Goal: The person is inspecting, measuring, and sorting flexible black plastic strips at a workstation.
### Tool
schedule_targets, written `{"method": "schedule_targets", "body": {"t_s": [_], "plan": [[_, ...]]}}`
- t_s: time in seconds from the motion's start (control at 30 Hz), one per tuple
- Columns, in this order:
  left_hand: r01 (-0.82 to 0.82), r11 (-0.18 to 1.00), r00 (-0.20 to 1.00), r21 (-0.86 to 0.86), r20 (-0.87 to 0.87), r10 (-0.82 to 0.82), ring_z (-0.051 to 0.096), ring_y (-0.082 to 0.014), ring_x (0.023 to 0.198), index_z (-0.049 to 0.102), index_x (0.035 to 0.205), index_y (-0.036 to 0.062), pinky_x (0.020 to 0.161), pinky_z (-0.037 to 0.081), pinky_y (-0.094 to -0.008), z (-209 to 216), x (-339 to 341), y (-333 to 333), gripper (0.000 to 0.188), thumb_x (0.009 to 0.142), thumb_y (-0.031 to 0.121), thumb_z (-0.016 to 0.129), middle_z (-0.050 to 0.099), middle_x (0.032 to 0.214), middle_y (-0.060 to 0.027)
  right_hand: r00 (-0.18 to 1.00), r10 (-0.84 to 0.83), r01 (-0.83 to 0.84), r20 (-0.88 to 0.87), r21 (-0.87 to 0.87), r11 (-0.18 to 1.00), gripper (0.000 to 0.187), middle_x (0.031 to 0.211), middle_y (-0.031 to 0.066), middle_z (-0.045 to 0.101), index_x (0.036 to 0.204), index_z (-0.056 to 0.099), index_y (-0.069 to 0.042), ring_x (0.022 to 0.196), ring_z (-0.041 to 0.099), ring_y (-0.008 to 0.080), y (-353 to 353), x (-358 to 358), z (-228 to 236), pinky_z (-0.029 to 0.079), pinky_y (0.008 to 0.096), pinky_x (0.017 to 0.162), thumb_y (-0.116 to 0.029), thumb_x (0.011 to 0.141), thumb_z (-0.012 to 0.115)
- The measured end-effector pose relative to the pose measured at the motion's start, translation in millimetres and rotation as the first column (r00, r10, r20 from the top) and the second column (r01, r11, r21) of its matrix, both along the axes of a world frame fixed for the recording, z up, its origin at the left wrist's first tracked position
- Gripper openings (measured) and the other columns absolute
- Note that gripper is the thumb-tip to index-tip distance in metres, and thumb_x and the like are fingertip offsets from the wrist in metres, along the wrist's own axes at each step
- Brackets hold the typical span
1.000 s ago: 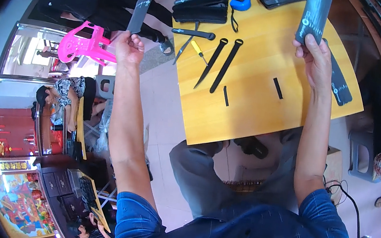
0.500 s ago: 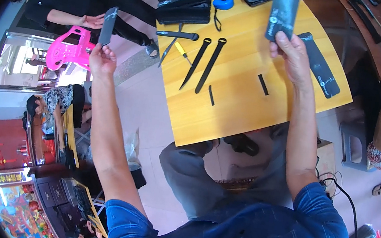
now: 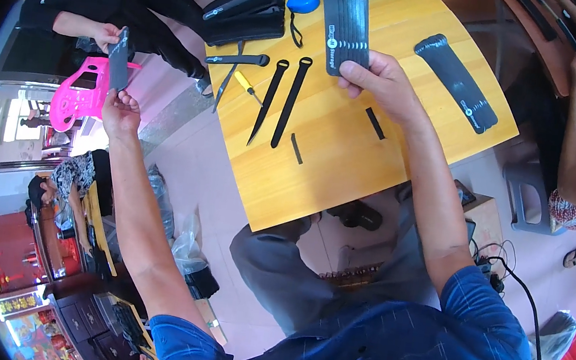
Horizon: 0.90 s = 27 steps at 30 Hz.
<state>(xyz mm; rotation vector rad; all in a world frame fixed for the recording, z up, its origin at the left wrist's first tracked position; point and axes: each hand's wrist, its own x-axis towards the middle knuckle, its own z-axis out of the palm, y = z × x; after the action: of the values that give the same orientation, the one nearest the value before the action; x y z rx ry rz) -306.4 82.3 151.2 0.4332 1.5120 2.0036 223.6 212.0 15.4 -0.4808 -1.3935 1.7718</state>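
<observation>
Out to the left, my left hand pinches the lower end of a dark flat pack. A co-worker's hand is at the pack's upper end. Over the table, my right hand grips the near end of a bundle of black straps in clear wrap, thumb on top. Another wrapped strap bundle lies to the right of it. Two loose black straps with looped ends lie left of centre, near a yellow-handled screwdriver.
The yellow wooden table also bears a blue tape measure, black bundles and two short black strips. A pink plastic chair stands left. A cable runs at lower right.
The co-worker's hand has closed on the pack's upper end, while my left hand stays on its lower end. My right hand has brought its strap bundle leftward and nearer over the table.
</observation>
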Motion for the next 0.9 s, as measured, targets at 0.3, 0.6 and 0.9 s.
{"method": "schedule_targets", "body": {"t_s": [0.3, 0.6, 0.9], "plan": [[0.235, 0.948, 0.784, -0.214, -0.535, -0.315, 0.063, -0.0106, 0.068, 0.069, 0.109, 0.0059, 0.062, 0.053, -0.0242, -23, 208, 8, 0.019, 0.097, 0.021, 0.07, 0.069, 0.086, -0.0029, 1.0, 0.006, -0.006, 0.003, -0.05, 0.999, 0.024, 0.083, -0.0016, 0.065, 0.097, 0.069, -0.007, 0.072, 0.059, 0.0065, -4, -11, -9, 0.051, 0.0228, 0.068, -0.03, 0.099, 0.068], [0.059, 0.982, 0.382, -0.177, -0.905, -0.186, 0.066, -0.0138, 0.062, 0.072, 0.094, -0.0008, 0.058, 0.053, -0.0247, -89, 362, -14, 0.011, 0.084, -0.001, 0.075, 0.07, 0.079, -0.0094, 0.986, 0.155, -0.156, 0.056, 0.01, 0.988, 0.022, 0.089, -0.0022, 0.067, 0.112, 0.07, -0.006, 0.077, 0.062, 0.0067, -41, -38, -19, 0.053, 0.024, 0.07, -0.024, 0.099, 0.069], [0.145, 0.962, 0.487, -0.23, -0.83, -0.272, 0.073, -0.0186, 0.065, 0.071, 0.093, -0.001, 0.06, 0.056, -0.0291, -109, 345, -21, 0.012, 0.081, -0.001, 0.075, 0.073, 0.079, -0.0122, 0.973, 0.199, -0.196, 0.116, -0.032, 0.98, 0.022, 0.093, -0.001, 0.069, 0.113, 0.07, -0.004, 0.081, 0.062, 0.0077, -50, -45, -25, 0.054, 0.0255, 0.071, -0.022, 0.101, 0.066]]}}
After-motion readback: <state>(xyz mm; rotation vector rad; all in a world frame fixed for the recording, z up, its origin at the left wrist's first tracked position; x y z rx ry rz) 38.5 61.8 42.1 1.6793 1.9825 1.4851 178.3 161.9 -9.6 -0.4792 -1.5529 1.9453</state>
